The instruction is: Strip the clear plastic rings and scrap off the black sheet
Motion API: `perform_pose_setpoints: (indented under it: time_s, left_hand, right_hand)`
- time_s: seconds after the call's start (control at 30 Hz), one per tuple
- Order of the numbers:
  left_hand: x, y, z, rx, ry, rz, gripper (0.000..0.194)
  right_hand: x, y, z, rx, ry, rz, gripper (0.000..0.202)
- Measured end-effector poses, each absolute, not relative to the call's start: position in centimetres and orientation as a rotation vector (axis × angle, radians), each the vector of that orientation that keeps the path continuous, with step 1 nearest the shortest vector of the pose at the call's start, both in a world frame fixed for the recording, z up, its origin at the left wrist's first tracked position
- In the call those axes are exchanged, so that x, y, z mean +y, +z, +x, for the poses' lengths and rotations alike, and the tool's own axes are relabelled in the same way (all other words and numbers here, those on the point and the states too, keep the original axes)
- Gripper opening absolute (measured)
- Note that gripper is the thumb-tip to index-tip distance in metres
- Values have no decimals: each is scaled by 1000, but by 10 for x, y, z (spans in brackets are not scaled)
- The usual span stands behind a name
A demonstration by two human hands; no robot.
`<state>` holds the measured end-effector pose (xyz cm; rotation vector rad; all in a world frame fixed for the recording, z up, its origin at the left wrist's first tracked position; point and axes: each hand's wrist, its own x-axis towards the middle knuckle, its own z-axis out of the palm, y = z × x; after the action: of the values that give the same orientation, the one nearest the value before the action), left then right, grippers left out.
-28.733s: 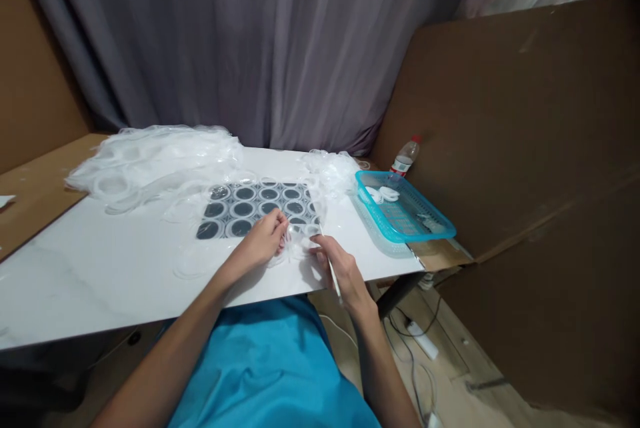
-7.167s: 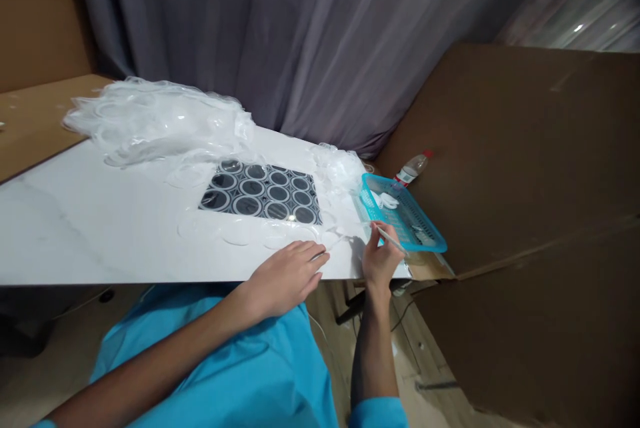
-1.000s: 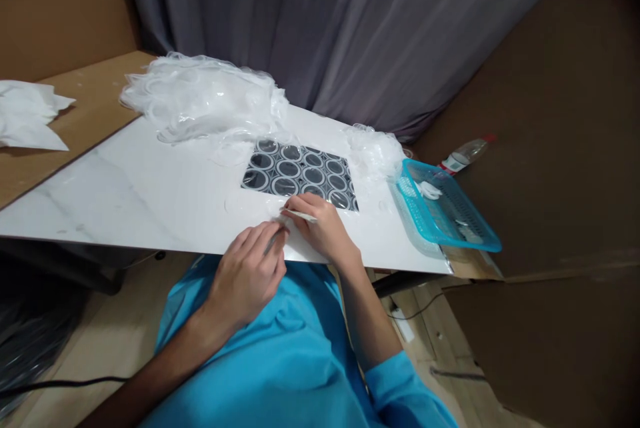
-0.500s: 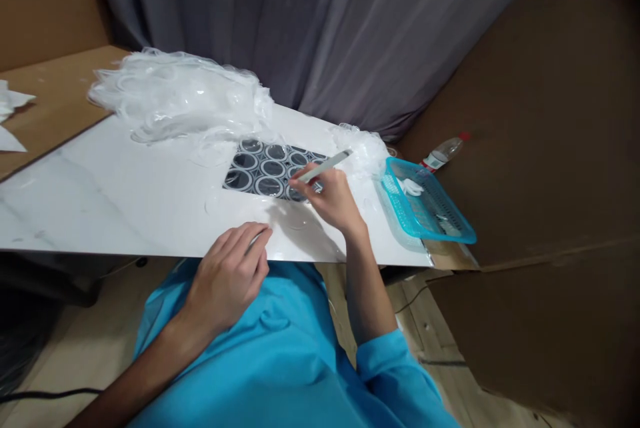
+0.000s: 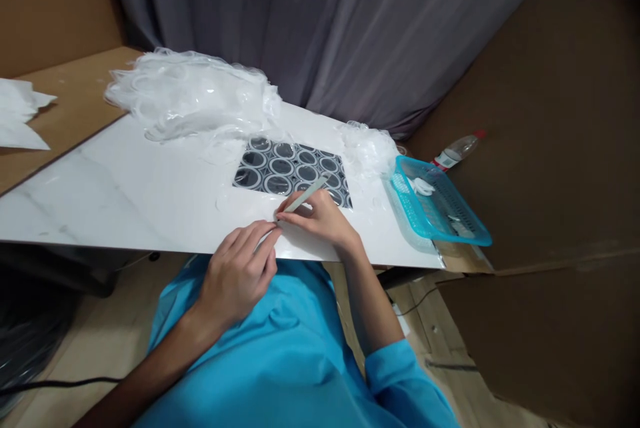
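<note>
My right hand (image 5: 320, 218) is closed around a slim, pale, flat tool (image 5: 307, 195), pinching it near its lower end. The tool's wide end points up and to the right. Its tip is hidden at the fingertips of my left hand (image 5: 243, 268). My left hand rests at the table's front edge with its fingers together and bent; what they hold, if anything, is hidden. Just beyond both hands lies a dark sheet (image 5: 280, 166) printed with rows of pale rings, with a shiny clear surface.
A large heap of clear, ring-like film scraps (image 5: 195, 95) sits at the back left of the white table (image 5: 100, 188), a smaller heap (image 5: 367, 148) right of the sheet. A blue basket (image 5: 415, 215) holding white pieces stands at right, beside a plastic bottle (image 5: 455, 153).
My right hand has come down and left from the dark sheet to my left fingertips, with the tool in it. The whole view has shifted slightly.
</note>
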<state>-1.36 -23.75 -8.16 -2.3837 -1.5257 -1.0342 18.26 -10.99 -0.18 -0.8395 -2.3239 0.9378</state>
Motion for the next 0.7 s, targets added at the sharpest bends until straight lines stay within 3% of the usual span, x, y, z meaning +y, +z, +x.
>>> perform_pose_setpoints:
  time_s: [0.2,0.53,0.7]
  left_hand:
    - [-237,-82,-12,-1529,-1062,-2341,45]
    - [-237,-81,-11,-1525,-1086,-2335,47]
    - [-238,-80,-11,-1539,-1093,-2337,47]
  right_hand:
    - [-110,-8,178,-2369,866,-832,19]
    - [-103,-9,172,-2489,414,-910,10]
    - [-98,-5,171,-2483,462,-870,11]
